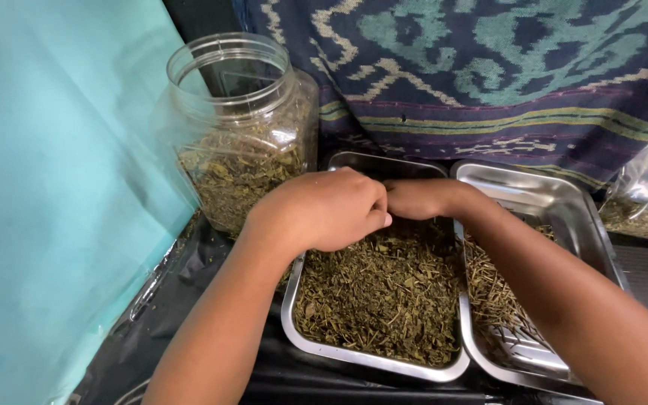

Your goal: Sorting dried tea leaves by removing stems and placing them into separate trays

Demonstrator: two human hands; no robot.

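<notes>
Over the near steel tray (305, 341), both hands meet at the far end of the dried green leaves (384, 300). Left hand (324, 210) curled knuckles-up, fingers tucked under; right hand (421, 199) fingers bent in against it. Grip on both: closed-looking, contents hidden, can't tell what's pinched. Second tray (564, 199) butts alongside on the right, holding thin stems (493, 296), probably kept apart from leaf. Open clear jar (245, 127), part-filled with leaf, stands just left within reach.

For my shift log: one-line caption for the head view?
Both hands meet over a steel tray of dried leaves, beside a stem tray and open jar.
</notes>
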